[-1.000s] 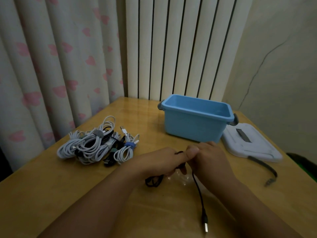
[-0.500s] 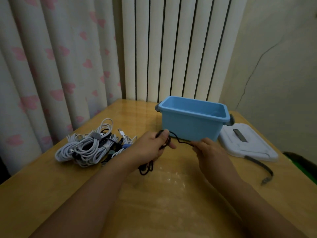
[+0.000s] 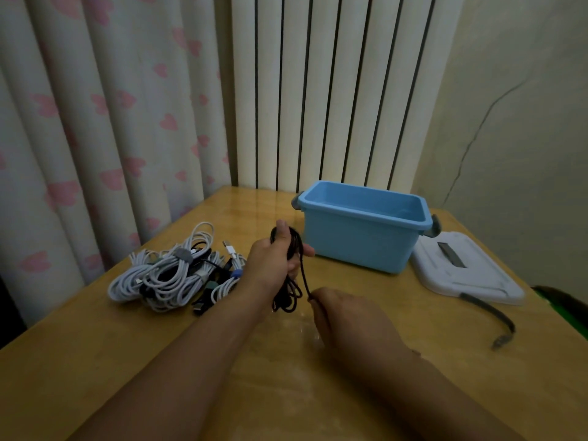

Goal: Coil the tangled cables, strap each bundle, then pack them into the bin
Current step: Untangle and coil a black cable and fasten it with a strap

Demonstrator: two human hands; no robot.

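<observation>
Coiling the black cable (image 3: 288, 291) over the table (image 3: 95, 361), we're gripping its loops in the left hand (image 3: 273, 259) and pinching the loose end with the right hand (image 3: 346, 313), with the bin (image 3: 359, 246) looking empty and the pile (image 3: 168, 275) waiting.

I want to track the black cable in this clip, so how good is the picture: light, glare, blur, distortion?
Head view: dim, warm light, so the black cable gripped by the left hand and pinched by the right hand shows little detail; soft glare on the table near the blue bin; wide-angle bending of the curtain at the edges; slight softness overall.
</observation>
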